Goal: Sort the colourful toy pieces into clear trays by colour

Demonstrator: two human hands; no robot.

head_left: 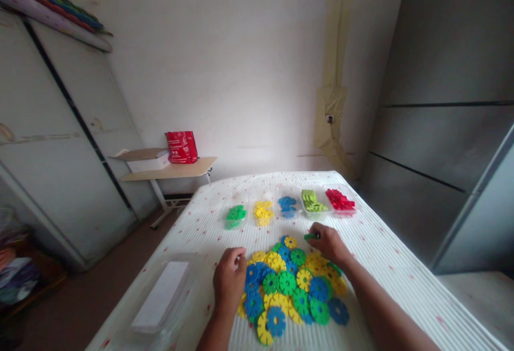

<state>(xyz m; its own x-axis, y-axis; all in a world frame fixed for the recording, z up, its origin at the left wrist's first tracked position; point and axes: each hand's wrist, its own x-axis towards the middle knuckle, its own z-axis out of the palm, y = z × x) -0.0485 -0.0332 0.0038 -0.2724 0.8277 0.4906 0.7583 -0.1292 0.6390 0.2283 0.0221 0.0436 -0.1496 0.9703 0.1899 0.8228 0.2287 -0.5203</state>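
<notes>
A pile of flat, notched plastic discs in yellow, blue and green lies spread on the cloth between my hands. My right hand is above the far right side of the pile, its fingers pinching a green notched disc seen nearly edge-on. My left hand is at the pile's left edge, close to the blue discs, with its fingers curled in. Whether anything is inside those fingers is hidden. Beyond the pile stand clear tubs with green discs, yellow discs and blue discs.
Farther right are tubs of lime-green pieces and red pieces. A clear plastic container with a white label lies at the near left. Behind, a small side table carries a red bag and a white box.
</notes>
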